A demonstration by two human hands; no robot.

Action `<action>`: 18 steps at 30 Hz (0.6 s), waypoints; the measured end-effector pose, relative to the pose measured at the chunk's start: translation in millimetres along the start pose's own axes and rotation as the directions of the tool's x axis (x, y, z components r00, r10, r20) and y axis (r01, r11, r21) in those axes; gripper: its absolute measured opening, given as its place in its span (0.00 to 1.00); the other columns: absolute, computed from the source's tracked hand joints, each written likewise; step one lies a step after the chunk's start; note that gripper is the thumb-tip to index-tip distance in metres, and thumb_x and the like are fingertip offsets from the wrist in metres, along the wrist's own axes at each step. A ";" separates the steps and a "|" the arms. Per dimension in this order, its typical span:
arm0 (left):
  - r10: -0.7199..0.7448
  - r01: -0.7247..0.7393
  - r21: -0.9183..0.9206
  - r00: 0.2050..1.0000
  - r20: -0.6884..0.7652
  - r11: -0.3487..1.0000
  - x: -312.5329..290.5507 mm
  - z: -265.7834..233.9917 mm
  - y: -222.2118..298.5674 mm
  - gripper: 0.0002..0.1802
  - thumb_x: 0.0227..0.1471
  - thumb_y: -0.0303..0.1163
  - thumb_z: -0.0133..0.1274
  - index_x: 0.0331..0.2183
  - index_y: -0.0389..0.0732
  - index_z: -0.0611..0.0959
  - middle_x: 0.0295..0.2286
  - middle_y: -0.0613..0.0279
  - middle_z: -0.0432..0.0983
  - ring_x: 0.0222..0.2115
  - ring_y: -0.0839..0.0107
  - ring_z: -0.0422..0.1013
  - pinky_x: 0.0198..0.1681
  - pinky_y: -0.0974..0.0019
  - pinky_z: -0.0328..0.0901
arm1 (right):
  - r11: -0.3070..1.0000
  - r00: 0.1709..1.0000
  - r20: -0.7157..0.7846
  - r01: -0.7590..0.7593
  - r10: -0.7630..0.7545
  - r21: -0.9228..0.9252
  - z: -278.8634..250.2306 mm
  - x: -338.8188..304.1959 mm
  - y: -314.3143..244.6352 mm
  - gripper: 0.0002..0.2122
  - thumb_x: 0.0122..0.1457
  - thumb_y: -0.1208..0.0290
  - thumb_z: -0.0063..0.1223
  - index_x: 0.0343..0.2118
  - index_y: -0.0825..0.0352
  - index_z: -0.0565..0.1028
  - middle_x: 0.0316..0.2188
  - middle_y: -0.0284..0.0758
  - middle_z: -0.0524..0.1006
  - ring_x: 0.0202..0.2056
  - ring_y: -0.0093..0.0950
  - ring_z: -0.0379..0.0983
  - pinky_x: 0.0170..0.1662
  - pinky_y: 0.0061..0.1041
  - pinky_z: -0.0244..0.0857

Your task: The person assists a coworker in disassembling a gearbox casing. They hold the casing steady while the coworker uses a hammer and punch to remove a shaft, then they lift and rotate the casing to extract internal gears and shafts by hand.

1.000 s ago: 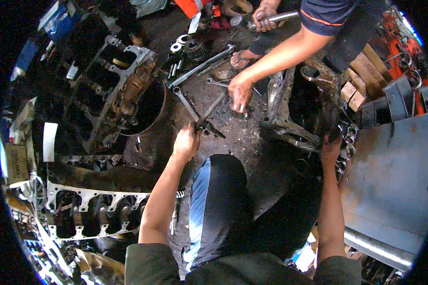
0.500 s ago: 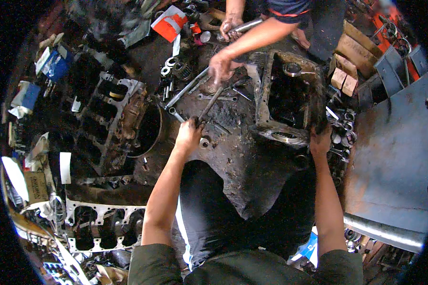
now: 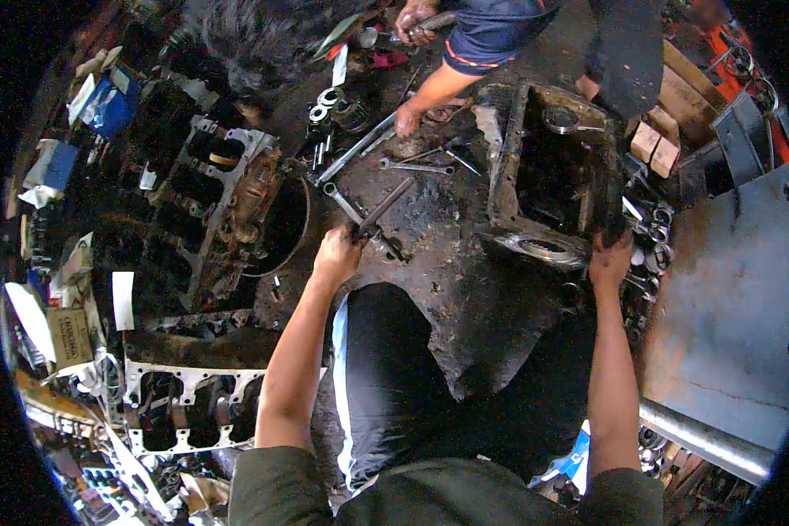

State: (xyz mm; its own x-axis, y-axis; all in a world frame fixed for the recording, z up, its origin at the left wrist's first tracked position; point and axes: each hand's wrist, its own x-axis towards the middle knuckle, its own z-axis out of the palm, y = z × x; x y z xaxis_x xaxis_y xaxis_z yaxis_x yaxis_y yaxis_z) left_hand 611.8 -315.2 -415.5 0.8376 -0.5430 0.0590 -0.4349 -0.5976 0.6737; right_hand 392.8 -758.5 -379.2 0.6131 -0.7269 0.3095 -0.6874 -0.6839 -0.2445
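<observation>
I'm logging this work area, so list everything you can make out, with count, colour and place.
Bar: 1, dark grey, left of centre
Ring spanner: 1, grey, beside bar
Wrench: 1, silver, floor, centre
Long rod: 1, silver, upper centre
Pale rings: at least 2, upper centre
Open housing: 1, grimy grey-brown, right of centre
Small metal parts: several, silver, right of housing
Engine block: 1, grey and rusty, left
Sheet panel: 1, grey with rust, right
Co-worker's sleeve: 1, navy with orange trim, top
Trousers: 1 pair, black, pale stripe, lower centre
Left hand: 1, bare, gripping bar
Right hand: 1, bare, at housing's near right corner
</observation>
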 end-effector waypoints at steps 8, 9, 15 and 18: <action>-0.249 0.251 0.111 0.968 -0.032 0.962 -18.5 15.1 -36.5 0.15 0.48 0.35 0.55 0.31 0.31 0.77 0.31 0.38 0.74 0.37 0.42 0.69 0.40 0.49 0.63 | 0.996 0.995 -0.024 -0.092 0.092 -0.004 4.3 1.2 2.2 0.34 0.54 0.52 0.54 0.55 0.76 0.60 0.53 0.54 0.64 0.52 0.51 0.63 0.53 0.41 0.60; -0.263 0.265 0.116 0.964 -0.037 0.957 -24.5 17.5 -44.1 0.15 0.48 0.35 0.55 0.31 0.31 0.77 0.31 0.38 0.74 0.37 0.42 0.69 0.41 0.49 0.63 | 0.992 0.991 -0.046 -0.124 0.123 -0.014 5.3 1.7 2.7 0.34 0.53 0.52 0.55 0.55 0.75 0.61 0.52 0.53 0.66 0.53 0.49 0.63 0.54 0.39 0.59; -0.431 0.427 0.096 0.902 0.016 0.899 -70.9 43.6 -120.1 0.20 0.46 0.39 0.57 0.30 0.28 0.76 0.32 0.36 0.74 0.38 0.41 0.69 0.41 0.49 0.64 | 0.984 0.995 0.030 -0.101 0.098 0.144 1.6 -0.7 5.6 0.33 0.53 0.54 0.54 0.57 0.71 0.59 0.56 0.51 0.63 0.50 0.53 0.65 0.51 0.44 0.63; -0.489 0.469 0.201 0.870 0.064 0.860 -99.6 61.1 -166.7 0.18 0.44 0.36 0.57 0.29 0.27 0.77 0.31 0.35 0.74 0.37 0.40 0.71 0.39 0.49 0.65 | 0.988 0.995 0.056 -0.093 0.087 0.120 -2.1 -2.4 3.1 0.34 0.52 0.55 0.55 0.58 0.69 0.57 0.56 0.48 0.63 0.50 0.54 0.65 0.50 0.45 0.64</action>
State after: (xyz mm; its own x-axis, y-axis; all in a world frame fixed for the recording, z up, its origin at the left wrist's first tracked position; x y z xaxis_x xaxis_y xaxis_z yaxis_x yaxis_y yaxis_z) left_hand 580.6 -197.5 -578.7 0.9203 -0.2179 -0.3250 -0.0478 -0.8870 0.4594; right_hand 388.3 -758.8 -378.7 0.5719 -0.7859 0.2349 -0.6897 -0.6158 -0.3810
